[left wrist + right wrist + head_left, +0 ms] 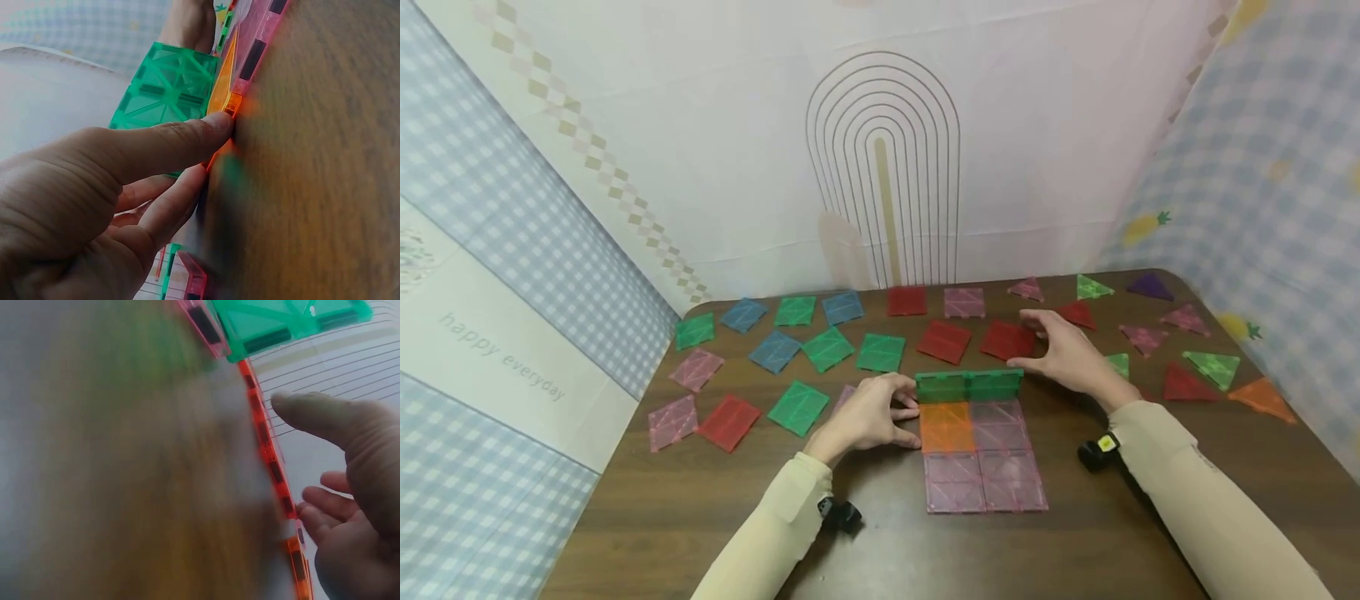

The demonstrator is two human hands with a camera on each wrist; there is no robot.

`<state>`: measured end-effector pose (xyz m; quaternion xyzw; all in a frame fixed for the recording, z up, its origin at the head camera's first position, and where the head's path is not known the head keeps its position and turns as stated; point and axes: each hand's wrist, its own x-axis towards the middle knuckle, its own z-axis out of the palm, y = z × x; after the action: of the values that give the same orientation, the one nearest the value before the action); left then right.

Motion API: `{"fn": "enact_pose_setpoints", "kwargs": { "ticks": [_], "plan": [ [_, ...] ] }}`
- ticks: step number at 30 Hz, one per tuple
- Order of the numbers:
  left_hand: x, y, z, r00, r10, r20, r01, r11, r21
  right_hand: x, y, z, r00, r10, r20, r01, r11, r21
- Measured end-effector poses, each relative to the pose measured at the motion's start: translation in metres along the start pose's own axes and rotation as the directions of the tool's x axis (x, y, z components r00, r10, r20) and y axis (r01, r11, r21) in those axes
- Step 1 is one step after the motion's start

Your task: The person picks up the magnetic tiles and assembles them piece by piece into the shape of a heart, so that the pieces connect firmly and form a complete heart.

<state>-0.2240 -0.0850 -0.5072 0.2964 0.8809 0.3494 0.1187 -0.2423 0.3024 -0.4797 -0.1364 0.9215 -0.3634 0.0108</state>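
Left hand (872,412), loosely parted, touches orange square (946,427); right hand (1066,353), wide, at red square (1004,340); wall-building, seemingly; pinching red should follow.

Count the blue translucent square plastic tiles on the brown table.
3: one blue tile at back left, a second blue tile farther right, a third blue tile nearer, between them sideways. The left hand or right hand may hide others.

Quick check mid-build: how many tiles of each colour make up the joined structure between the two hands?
Pink tiles, lying flat: 3
Orange tile, lying flat: 1
Green tiles, standing upright along the back: 2
Total: 6
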Motion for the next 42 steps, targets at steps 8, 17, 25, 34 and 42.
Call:
{"fn": "enact_pose_setpoints", "kwargs": {
  "ticks": [8,17,25,34,42],
  "plan": [
    [-0.007,0.016,-0.008,1.0,0.003,0.004,-0.003,1.0,-0.012,0.016,0.001,0.003,0.999,-0.032,0.039,0.034,0.996,-0.078],
    [-0.015,0.046,-0.018,0.999,-0.041,0.015,0.042,0.996,-0.073,0.004,-0.004,-0.013,1.0,-0.014,-0.003,0.013,0.998,-0.067],
    [-0.016,0.048,-0.017,0.998,-0.064,0.011,0.065,0.995,-0.077,-0.044,-0.012,-0.041,0.991,-0.029,-0.129,0.028,1.0,-0.013],
    [-0.019,0.045,-0.021,0.999,-0.05,0.017,0.052,0.993,-0.103,-0.096,0.001,-0.011,0.973,-0.217,-0.074,0.229,0.895,0.384],
    [-0.016,0.046,-0.017,0.999,-0.039,0.018,0.04,0.996,-0.078,-0.103,0.006,0.012,0.949,-0.316,0.018,0.249,0.78,0.574]
  ]
}}
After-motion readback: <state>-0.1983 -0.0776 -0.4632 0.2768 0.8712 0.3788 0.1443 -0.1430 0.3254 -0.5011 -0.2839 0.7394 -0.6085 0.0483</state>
